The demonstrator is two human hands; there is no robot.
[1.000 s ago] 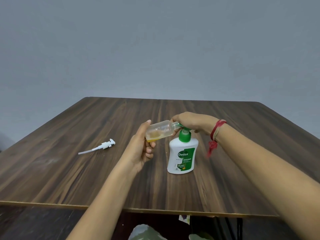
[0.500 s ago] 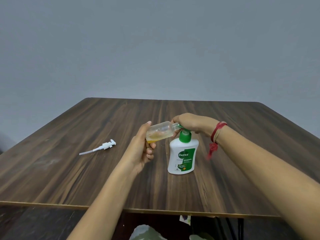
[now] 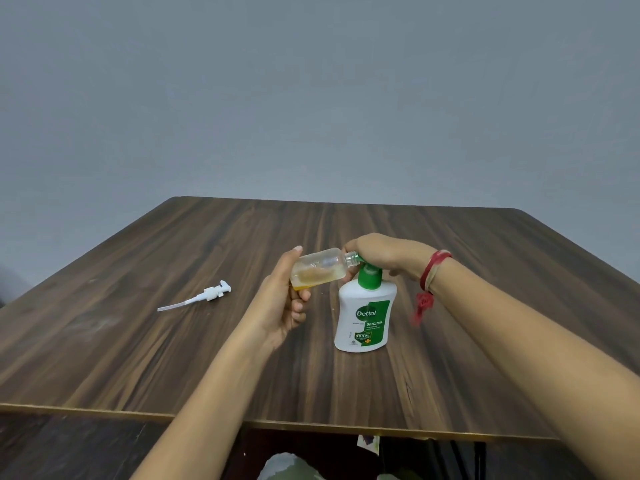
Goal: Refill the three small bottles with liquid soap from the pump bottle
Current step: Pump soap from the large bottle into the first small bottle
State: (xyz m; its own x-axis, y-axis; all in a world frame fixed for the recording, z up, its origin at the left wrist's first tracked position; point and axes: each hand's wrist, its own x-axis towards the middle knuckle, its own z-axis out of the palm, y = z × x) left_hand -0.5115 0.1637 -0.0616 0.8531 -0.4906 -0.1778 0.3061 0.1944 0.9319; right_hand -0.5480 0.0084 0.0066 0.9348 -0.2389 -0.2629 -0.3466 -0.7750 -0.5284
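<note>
**A:** Grey wall (image 3: 311, 98), dark wood tabletop (image 3: 138, 341). My count: one pump bottle (image 3: 363, 320) standing mid-table, one small bottle (image 3: 320, 268), and one loose white pump (image 3: 207, 295) lying toward the left edge.

**B:** Same count here. The left hand (image 3: 282, 299) grips the small bottle on its side, neck right at the green nozzle. The right hand (image 3: 384, 254) has its fingers curled over the pump head.

**A:** Anything different from half a second back?

**B:** Barely. Same grips, same spots, a little amber soap pooled inside.
</note>
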